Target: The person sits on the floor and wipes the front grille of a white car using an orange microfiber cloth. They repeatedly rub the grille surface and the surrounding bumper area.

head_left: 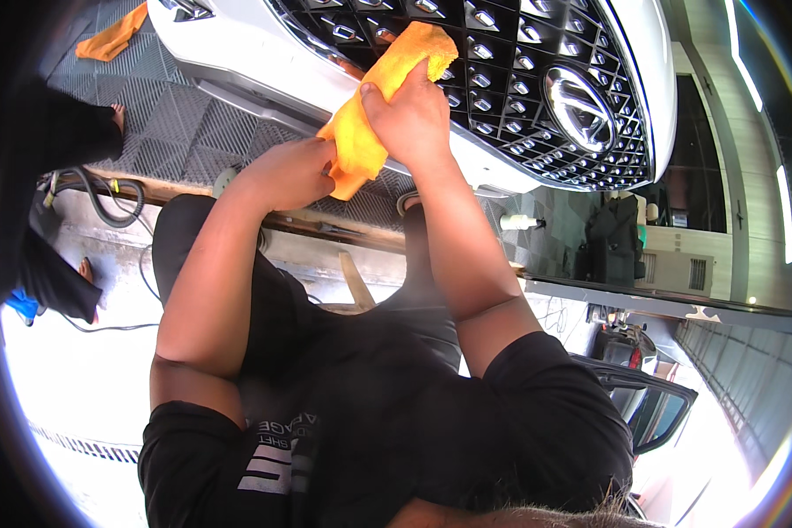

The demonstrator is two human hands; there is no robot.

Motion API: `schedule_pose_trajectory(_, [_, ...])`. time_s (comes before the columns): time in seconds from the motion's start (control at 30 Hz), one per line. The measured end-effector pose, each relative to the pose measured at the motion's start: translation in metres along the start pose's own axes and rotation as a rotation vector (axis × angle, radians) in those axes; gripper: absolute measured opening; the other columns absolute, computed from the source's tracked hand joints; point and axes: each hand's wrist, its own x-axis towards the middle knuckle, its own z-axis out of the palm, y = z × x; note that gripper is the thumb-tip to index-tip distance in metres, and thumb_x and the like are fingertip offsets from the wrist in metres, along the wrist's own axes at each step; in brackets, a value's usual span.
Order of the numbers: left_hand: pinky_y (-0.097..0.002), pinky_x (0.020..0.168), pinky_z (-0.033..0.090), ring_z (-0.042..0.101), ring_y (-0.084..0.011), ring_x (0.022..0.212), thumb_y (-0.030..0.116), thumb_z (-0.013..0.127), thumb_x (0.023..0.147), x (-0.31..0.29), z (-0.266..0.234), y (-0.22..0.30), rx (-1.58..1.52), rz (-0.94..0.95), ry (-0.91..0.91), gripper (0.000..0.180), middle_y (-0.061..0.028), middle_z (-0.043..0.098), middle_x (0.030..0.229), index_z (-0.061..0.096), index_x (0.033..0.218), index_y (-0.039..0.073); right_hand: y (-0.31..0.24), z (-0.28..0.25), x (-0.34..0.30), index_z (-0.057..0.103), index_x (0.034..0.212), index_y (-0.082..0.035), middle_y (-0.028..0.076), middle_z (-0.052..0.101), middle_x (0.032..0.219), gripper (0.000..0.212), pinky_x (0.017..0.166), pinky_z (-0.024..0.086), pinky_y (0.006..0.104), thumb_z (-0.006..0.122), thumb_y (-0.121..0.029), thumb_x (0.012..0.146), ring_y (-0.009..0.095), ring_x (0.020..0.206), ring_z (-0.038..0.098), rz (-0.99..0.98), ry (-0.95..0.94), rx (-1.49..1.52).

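An orange-yellow microfibre cloth (387, 88) lies against the dark, chrome-studded grille (502, 62) of a white car. My right hand (414, 114) grips the cloth's upper part and presses it onto the grille's lower edge. My left hand (290, 172) pinches the cloth's lower end, just below the white bumper (238, 53). Both forearms rise from my black shirt at the bottom of the view.
A round chrome emblem (581, 106) sits on the grille to the right. Another orange cloth (110, 35) lies on the grey tiled floor. Another person's dark-clothed legs (62, 141) stand at left, near a hose (106, 202). A white bottle (524, 223) lies right.
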Motion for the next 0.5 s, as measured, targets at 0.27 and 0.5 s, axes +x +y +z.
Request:
schedule_pose_trajectory(0.27, [-0.044, 0.087, 0.054, 0.069, -0.0354, 0.1, 0.01, 0.066, 0.085, -0.006, -0.001, -0.007, -0.051, 0.066, 0.094, 0.048, -0.0164, 0.07, 0.11, 0.059, 0.132, 0.008, -0.008, -0.036, -0.011, 0.056, 0.126, 0.005, 0.024, 0.073, 0.086, 0.058, 0.077, 0.058, 0.0511, 0.07, -0.033, 0.084, 0.043, 0.082, 0.072, 0.011, -0.048, -0.078])
schedule_pose_trajectory(0.5, [-0.0359, 0.083, 0.055, 0.07, -0.0277, 0.091, 0.008, 0.063, 0.084, -0.007, -0.015, -0.018, -0.148, -0.029, 0.27, 0.035, -0.0142, 0.071, 0.098, 0.068, 0.119, 0.004, 0.034, 0.006, -0.075, 0.047, 0.147, -0.005, 0.011, 0.066, 0.128, 0.064, 0.101, 0.05, 0.0371, 0.072, -0.013, 0.089, 0.024, 0.115, 0.066, 0.108, -0.375, 0.992])
